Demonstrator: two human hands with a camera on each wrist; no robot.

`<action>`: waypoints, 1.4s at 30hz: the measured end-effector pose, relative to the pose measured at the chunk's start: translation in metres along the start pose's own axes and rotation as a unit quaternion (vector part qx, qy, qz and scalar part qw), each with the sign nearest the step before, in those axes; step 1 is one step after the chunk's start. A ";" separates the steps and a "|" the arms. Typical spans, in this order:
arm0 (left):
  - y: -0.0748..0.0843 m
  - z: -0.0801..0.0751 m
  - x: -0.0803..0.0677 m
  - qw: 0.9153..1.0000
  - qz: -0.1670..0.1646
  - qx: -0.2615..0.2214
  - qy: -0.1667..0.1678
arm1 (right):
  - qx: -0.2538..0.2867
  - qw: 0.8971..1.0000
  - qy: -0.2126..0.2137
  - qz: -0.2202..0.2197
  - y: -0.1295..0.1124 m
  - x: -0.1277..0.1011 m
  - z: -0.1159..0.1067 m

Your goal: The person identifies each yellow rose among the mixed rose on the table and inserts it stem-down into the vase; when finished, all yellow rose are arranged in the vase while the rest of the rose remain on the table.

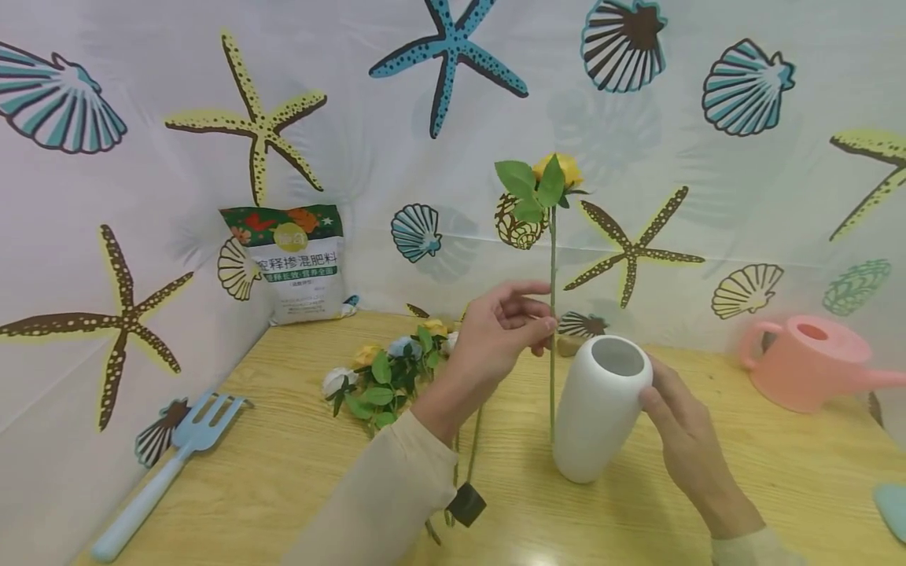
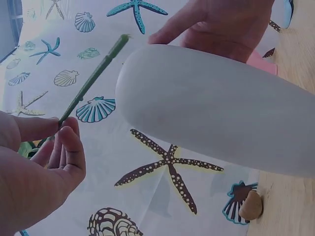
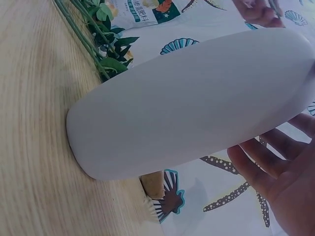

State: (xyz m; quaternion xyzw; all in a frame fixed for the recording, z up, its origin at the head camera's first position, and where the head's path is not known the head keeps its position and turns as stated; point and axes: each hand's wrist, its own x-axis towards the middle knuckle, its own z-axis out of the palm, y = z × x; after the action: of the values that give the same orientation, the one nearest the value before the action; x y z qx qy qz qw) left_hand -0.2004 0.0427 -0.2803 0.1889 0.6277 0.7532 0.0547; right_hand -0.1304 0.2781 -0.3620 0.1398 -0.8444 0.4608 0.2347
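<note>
Two walls hung with a starfish-and-shell printed sheet [image 1: 396, 118] close in the corner behind a wooden tabletop [image 1: 297, 464]. On the tabletop, left to right, lie a pale blue garden fork [image 1: 166, 464], a bag of fertiliser [image 1: 297, 263] propped against the sheet, a heap of artificial flowers [image 1: 385, 373], and a pink watering can [image 1: 810, 362] at the far right. Near the middle stands a white ceramic vase [image 1: 600, 407], upright, mouth open upward. The right hand [image 1: 683, 428] rests against the vase's right side with fingers nearly straight, steadying rather than gripping it. The left hand [image 1: 499, 330] pinches the green stem of a yellow artificial rose [image 1: 552, 185] between thumb and fingertips. That rose stands vertical just left of the vase, outside it, its bloom well above the rim.
</note>
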 end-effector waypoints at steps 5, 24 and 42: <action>0.009 0.016 0.012 0.996 0.051 -0.057 0.044 | 0.018 1.000 0.001 -0.010 -0.001 0.001 0.002; -0.003 0.033 0.017 0.977 0.139 -0.087 0.136 | 0.013 1.000 0.002 -0.013 0.004 0.003 0.000; -0.023 0.046 0.017 0.978 0.130 0.162 0.027 | 0.010 1.000 -0.004 0.003 0.004 0.000 0.000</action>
State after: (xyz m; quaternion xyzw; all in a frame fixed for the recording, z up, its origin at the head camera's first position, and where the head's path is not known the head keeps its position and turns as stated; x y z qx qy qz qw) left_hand -0.2032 0.0954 -0.2924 0.2553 0.7123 0.6473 -0.0918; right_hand -0.1323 0.2806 -0.3645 0.1416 -0.8411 0.4694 0.2284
